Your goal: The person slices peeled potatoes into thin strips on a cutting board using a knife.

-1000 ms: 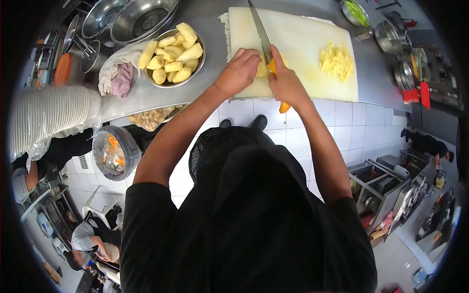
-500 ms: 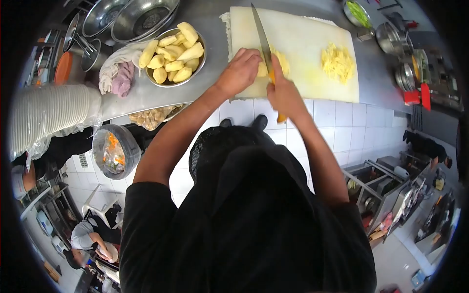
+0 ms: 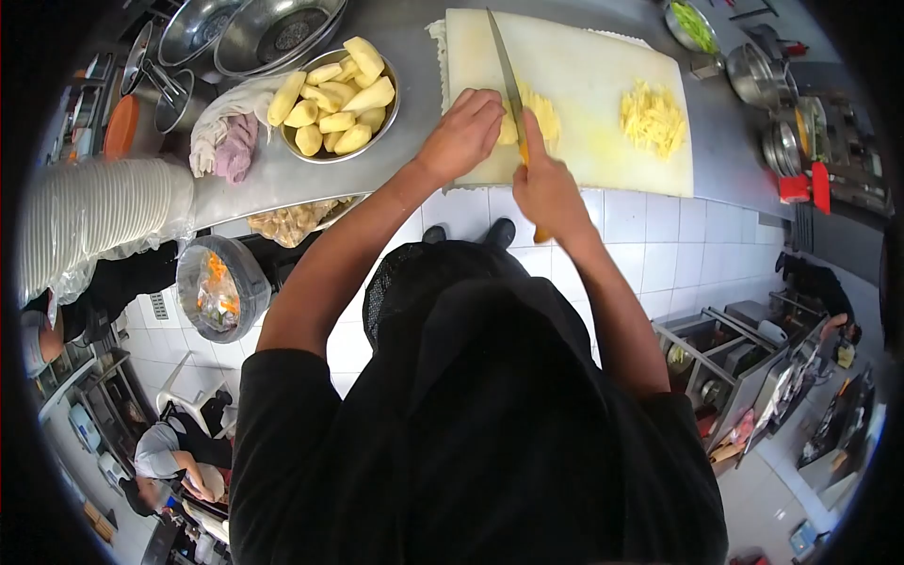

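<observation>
My right hand (image 3: 550,186) is wrapped around the yellow handle of a kitchen knife (image 3: 507,68), its long blade pointing to the far edge of the white cutting board (image 3: 593,71). Curled fingers of my left hand (image 3: 463,134) hold a peeled potato piece (image 3: 508,130) against the board, just left of the blade. Thin cut potato strips (image 3: 540,115) lie right beside the blade. A larger pile of potato strips (image 3: 653,120) sits near the board's right side. To the left of my hands, a metal bowl (image 3: 395,111) holds several peeled potatoes (image 3: 337,122).
Crumpled cloths (image 3: 235,141) lie left of the bowl, with metal basins (image 3: 282,38) behind. Stacked plastic-wrapped containers (image 3: 104,226) stand at the left edge. Below the counter is a lined waste bin (image 3: 247,301). A bowl of green vegetables (image 3: 692,26) is at the back right. Other people work farther off.
Both hands and the knife stay in nearly the same place, with only a slight shift at the blade. The view has moved very slightly. The person at far right bends lower.
</observation>
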### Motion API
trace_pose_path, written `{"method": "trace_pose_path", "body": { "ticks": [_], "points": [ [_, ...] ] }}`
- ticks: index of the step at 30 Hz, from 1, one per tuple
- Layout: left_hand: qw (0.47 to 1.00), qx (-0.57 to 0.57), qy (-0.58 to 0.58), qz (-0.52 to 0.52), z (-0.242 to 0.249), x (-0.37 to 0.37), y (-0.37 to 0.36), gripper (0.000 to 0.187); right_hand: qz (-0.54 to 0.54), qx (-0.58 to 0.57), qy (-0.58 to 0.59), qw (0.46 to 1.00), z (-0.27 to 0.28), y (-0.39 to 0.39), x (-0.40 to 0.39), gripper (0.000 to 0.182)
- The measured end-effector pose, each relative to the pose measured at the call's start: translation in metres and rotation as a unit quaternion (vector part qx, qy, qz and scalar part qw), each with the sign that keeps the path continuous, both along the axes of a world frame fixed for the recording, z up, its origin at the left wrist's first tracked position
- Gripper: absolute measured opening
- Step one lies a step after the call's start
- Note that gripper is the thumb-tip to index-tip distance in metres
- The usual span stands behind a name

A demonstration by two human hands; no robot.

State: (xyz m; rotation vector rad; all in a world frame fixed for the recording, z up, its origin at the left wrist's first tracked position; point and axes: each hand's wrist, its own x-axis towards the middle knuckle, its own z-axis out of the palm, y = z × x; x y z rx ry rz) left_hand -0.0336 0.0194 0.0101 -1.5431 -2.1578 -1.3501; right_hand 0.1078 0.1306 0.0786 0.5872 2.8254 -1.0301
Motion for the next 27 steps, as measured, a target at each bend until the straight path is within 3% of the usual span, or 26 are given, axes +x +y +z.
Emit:
{"method": "trace_pose_path", "body": {
  "ticks": [1, 5, 9, 16, 19, 22, 25, 27],
  "points": [
    [1.0, 0.001, 0.004, 0.001, -0.001, -0.002, 0.0, 0.014, 0.006, 0.009, 0.013, 1.0, -0.002, 0.006, -0.012, 0.078],
    [1.0, -0.003, -0.009, 0.001, 0.001, 0.001, 0.0, 0.013, -0.04, -0.136, -0.083, 0.986, 0.043, 0.017, -0.032, 0.075],
    [1.0, -0.005, -0.009, 0.009, 0.003, 0.003, -0.003, 0.01, -0.003, -0.053, -0.11, 0.992, 0.06, 0.004, 0.005, 0.075],
    [1.0, -0.001, -0.021, 0.005, 0.003, 0.003, -0.002, 0.01, -0.013, -0.011, -0.127, 0.992, 0.056, -0.025, 0.028, 0.08],
    [1.0, 0.0, -0.022, 0.005, 0.003, 0.004, -0.002, 0.011, -0.012, -0.048, -0.081, 0.995, 0.031, -0.016, 0.017, 0.081],
    [1.0, -0.001, -0.011, 0.003, 0.002, 0.0, 0.0, 0.011, 0.015, 0.005, -0.008, 1.0, 0.007, 0.003, -0.009, 0.081],
    [1.0, -0.011, -0.017, -0.002, 0.001, 0.002, -0.001, 0.011, -0.025, -0.123, -0.079, 0.989, 0.027, 0.023, -0.042, 0.08],
    [1.0, -0.012, -0.018, -0.004, 0.002, 0.0, -0.001, 0.01, -0.025, -0.14, -0.087, 0.986, 0.04, 0.03, -0.047, 0.081]
  ]
}}
